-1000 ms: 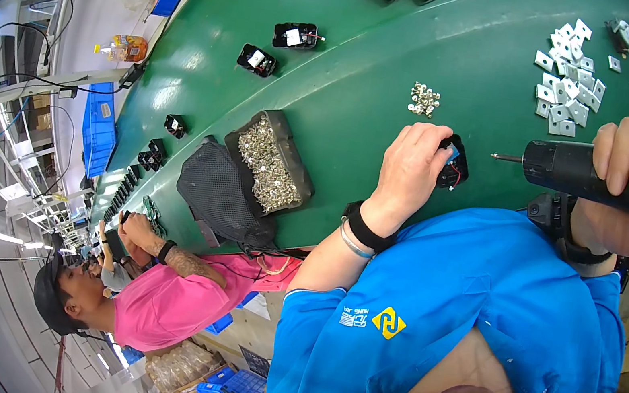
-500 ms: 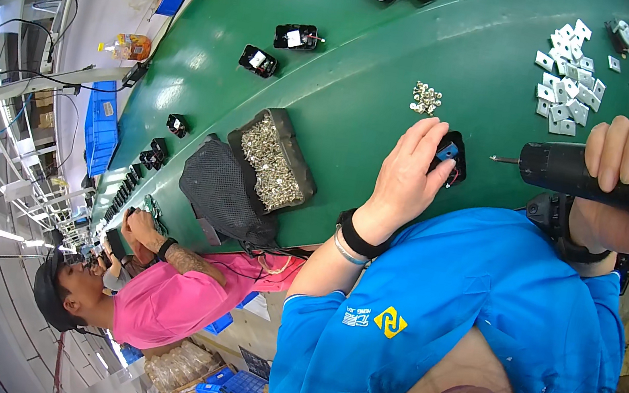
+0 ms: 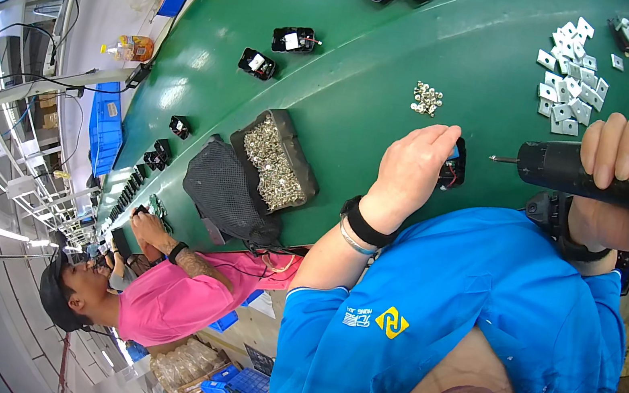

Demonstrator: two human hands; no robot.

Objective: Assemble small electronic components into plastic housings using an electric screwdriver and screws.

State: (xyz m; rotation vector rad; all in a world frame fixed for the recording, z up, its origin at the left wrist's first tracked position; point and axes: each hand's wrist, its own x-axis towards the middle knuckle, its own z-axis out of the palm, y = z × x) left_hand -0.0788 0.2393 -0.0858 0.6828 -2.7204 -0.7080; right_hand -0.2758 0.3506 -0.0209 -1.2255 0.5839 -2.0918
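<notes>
My left hand (image 3: 415, 167) is cupped over the left part of a small black housing (image 3: 460, 155), its fingers together and pointing away to the right. The hand hides most of the housing; a bit of blue and thin red wires (image 3: 451, 170) show inside. My right hand (image 3: 621, 161) is wrapped round a black electric screwdriver (image 3: 551, 166). The screwdriver lies level, its thin bit (image 3: 504, 159) pointing left toward the housing and apart from it. Just beyond my left hand is a small heap of silver screws (image 3: 427, 99).
Square metal plates (image 3: 566, 88) with holes lie heaped at the far right. A dark tray of screws (image 3: 275, 160) stands left of my hand beside black mesh cloth (image 3: 226, 191). More black housings (image 3: 296, 39) dot the green bench (image 3: 366, 66). A co-worker in pink (image 3: 177, 302) works at left.
My left hand has turned over the housing, its fingers swinging to the right and covering the blue part more. My right hand and the screwdriver have barely moved.
</notes>
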